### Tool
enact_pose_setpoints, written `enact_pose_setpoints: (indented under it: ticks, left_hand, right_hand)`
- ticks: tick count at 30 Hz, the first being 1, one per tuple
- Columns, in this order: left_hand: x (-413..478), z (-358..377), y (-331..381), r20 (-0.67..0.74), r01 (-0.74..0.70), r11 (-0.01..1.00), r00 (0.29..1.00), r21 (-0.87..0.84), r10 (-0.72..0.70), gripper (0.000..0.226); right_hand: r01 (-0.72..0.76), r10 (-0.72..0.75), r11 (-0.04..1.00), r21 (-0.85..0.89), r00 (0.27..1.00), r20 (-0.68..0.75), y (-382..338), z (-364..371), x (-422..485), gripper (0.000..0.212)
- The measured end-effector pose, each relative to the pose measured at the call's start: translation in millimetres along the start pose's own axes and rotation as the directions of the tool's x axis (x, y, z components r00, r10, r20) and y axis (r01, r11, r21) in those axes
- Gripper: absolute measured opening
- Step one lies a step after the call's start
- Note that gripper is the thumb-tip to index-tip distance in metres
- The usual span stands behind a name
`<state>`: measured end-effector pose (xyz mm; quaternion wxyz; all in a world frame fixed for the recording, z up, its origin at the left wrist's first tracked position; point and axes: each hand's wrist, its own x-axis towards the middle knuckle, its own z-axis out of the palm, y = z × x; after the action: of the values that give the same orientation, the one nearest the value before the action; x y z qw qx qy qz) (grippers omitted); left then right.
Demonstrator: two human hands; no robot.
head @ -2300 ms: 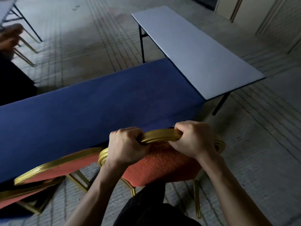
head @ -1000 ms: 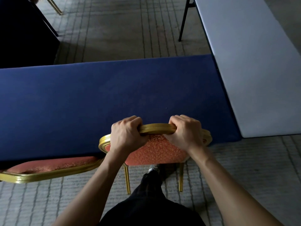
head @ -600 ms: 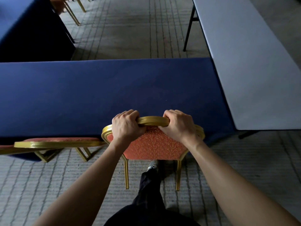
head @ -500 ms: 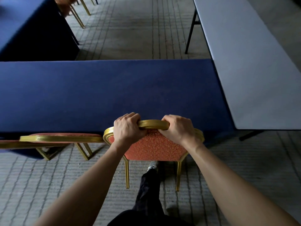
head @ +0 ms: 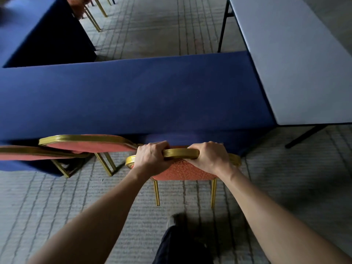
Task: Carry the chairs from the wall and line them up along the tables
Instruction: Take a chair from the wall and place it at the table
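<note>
Gold-framed chair (head: 182, 169), gripped by left hand (head: 151, 158) and right hand (head: 209, 157), now pushed squarely against blue table (head: 133, 96); placement nearly complete.

Single head cam, steep down-fwd, close over hands (head: 181, 159) at blue table (head: 133, 96).

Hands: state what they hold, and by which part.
Both hands, left and right, grip the banquet chair by its gold top backrest rail.
</note>
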<state>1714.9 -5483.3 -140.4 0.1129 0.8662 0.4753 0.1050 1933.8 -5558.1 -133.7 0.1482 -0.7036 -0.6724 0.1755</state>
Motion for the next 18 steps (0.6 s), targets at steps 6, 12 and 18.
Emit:
enact_pose_setpoints:
  ticks: [6, 12, 18]
  left_hand:
    - [-65, 19, 2, 0.044, -0.050, 0.998, 0.998, -0.033, 0.052, 0.044]
    - [-126, 34, 6, 0.158, -0.012, 0.999, 0.987, -0.040, 0.018, 0.043]
    - [-193, 56, 11, 0.330, 0.053, 0.999, 0.943, -0.010, -0.047, 0.049]
  right_hand:
    - [-0.004, 0.005, 1.000, -0.009, 0.999, 0.042, -8, 30, -58, 0.048]
    - [-0.041, 0.041, 0.999, 0.003, 0.996, 0.083, -22, 63, -114, 0.045]
    - [-0.073, 0.077, 0.997, -0.032, 0.986, 0.151, -33, 103, -180, 0.035]
